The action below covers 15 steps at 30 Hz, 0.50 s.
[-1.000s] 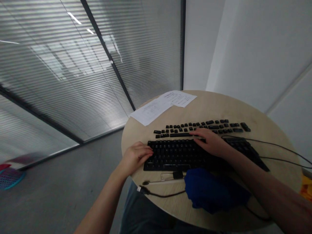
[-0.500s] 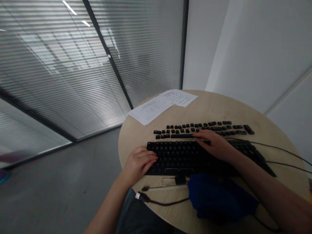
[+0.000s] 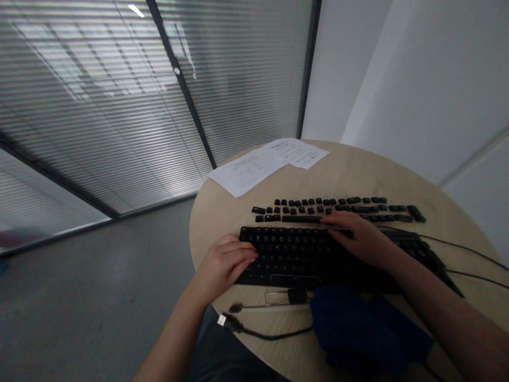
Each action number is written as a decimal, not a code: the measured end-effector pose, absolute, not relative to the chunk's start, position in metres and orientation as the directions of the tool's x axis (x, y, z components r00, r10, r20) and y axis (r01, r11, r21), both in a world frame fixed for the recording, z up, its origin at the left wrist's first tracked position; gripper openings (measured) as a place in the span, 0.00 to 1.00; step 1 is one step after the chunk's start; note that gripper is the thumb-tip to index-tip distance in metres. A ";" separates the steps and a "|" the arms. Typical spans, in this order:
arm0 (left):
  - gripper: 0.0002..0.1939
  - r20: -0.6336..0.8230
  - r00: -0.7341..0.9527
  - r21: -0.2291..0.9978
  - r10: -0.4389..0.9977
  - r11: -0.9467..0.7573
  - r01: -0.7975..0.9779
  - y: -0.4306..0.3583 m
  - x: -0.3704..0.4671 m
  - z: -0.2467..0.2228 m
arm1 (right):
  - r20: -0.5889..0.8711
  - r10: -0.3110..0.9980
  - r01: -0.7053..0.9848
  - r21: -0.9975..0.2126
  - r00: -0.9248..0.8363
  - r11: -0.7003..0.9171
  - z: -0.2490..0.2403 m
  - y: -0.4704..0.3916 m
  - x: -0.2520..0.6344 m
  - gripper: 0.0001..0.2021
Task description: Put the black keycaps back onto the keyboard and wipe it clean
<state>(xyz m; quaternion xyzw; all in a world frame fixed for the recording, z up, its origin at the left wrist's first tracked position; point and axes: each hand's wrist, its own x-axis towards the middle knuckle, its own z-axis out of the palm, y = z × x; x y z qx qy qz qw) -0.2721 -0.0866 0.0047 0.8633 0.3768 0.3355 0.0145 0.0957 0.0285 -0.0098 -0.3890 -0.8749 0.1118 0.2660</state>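
A black keyboard [image 3: 292,254] lies across the round table, with keycaps on its upper rows and bare rows lower down. Over its left end is my left hand [image 3: 226,262], fingers drawn together with the tips down on the keys; anything between them is hidden. My right hand [image 3: 360,241] spans the keyboard's top edge, thumb and fingers apart. Its fingertips reach the right end of a long loose space bar keycap [image 3: 300,218], and the thumb is over the upper keys. Loose black keycaps [image 3: 312,202] stand in rows behind the keyboard, partly hidden by this hand.
Printed papers [image 3: 254,167] lie at the table's [image 3: 369,167] far left. In front of the keyboard are a wire keycap puller [image 3: 296,296], a small brush-like tool [image 3: 236,307], a USB plug [image 3: 222,320] on a cable and a blue cloth [image 3: 358,329]. Black cables [image 3: 449,243] run off right.
The view has shifted slightly, so the table items sit a little differently in the picture. Both hands keep nearly the same places on the keyboard.
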 end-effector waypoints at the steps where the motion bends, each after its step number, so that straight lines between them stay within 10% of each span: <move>1: 0.07 0.562 0.491 0.286 0.665 -0.714 0.639 -0.087 -0.272 0.005 | 0.376 0.742 0.622 -0.404 -0.555 0.670 -0.010 0.028 0.096 0.16; 15: 0.06 0.526 0.465 0.354 0.712 -0.680 0.642 -0.087 -0.270 0.006 | 0.375 0.748 0.636 -0.394 -0.548 0.663 -0.010 0.029 0.095 0.16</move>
